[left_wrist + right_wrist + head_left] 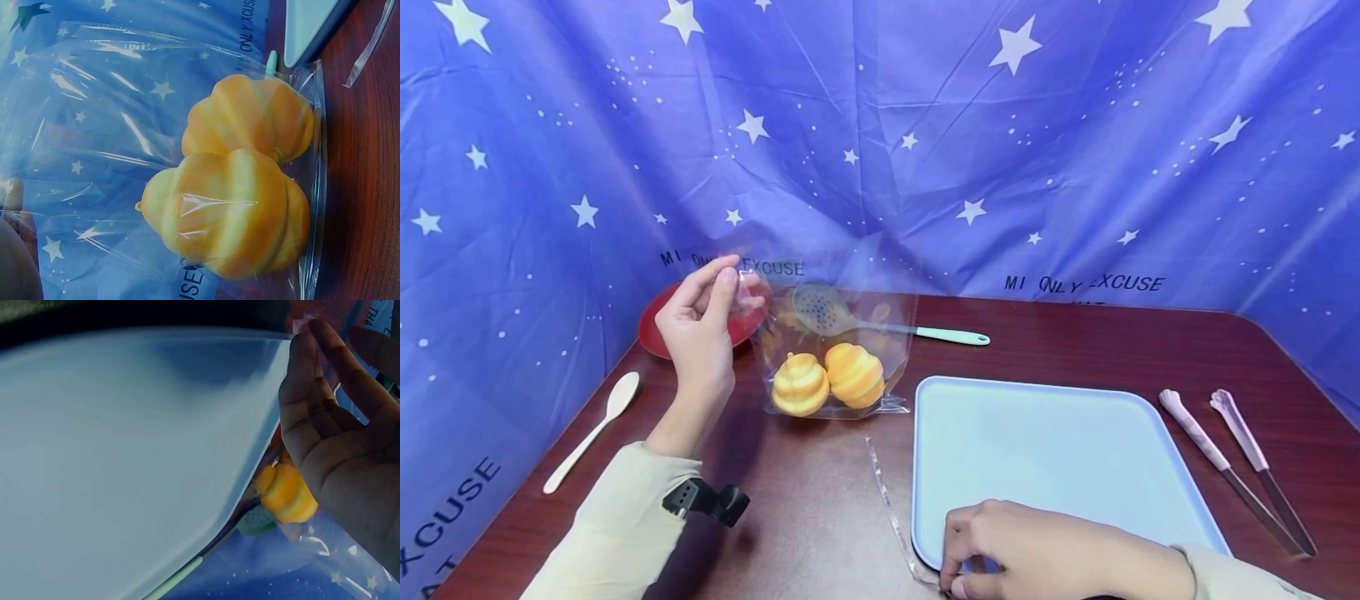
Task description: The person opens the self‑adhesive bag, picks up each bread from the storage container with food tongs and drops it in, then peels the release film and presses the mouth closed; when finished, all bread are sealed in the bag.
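My left hand (700,321) pinches the upper left edge of a clear plastic bag (902,325), holding it upright on the table. Two yellow-orange pumpkin-shaped pieces (801,385) sit side by side in the bottom of the bag; the left wrist view shows these ribbed pumpkins (231,212) close up through the film. At the front left corner of a pale blue tray (1060,450), my right hand (1030,542) pinches one end of a thin clear plastic strip (887,500). That strip trails along the tray's left side toward the bag.
Behind the bag lies a slotted spoon with a mint handle (955,336). A red plate (658,329) is partly behind my left hand. A cream spoon (591,433) rests at the left, and tongs with pale pink handles (1240,429) lie right of the tray. A starry blue cloth (880,125) hangs behind.
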Available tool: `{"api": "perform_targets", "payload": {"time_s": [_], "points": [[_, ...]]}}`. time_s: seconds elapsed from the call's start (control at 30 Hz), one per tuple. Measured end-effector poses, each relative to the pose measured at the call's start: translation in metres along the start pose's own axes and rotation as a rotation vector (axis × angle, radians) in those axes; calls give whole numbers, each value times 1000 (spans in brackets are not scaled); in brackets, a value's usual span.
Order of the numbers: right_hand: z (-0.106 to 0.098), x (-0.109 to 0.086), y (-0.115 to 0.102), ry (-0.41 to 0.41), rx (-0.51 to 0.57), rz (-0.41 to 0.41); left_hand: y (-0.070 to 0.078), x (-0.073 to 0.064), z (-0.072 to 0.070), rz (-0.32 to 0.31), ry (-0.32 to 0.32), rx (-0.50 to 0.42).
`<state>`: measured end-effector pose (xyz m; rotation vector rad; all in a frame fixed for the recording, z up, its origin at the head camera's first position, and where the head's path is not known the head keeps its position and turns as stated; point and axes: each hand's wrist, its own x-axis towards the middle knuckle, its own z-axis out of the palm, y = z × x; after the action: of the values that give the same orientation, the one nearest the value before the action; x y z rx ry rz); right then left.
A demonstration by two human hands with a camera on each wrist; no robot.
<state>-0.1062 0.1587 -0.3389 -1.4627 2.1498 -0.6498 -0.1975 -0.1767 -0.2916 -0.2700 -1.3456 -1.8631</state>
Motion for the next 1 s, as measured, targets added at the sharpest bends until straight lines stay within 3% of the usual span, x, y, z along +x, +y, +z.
{"api": "perform_targets", "payload": {"time_s": [0.2,0.37,0.63,0.87,0.93,1.0], "points": [[-21,-6,1,127,-33,-26,2,1,-1,5,-1,-7],[-57,0,-2,306,13,71,4,0,-2,-39,-8,-24],[-99,35,-1,692,-37,95,6,-1,-3,-53,-47,-25],[-118,74,0,1154,165,105,5,-1,-5,-58,-53,-9],[-122,82,3,1244,202,107,5,-1,-4,-56,-52,-18],[-126,88,7,1271,236,138,4,-2,-4,-56,-49,-27]]}}
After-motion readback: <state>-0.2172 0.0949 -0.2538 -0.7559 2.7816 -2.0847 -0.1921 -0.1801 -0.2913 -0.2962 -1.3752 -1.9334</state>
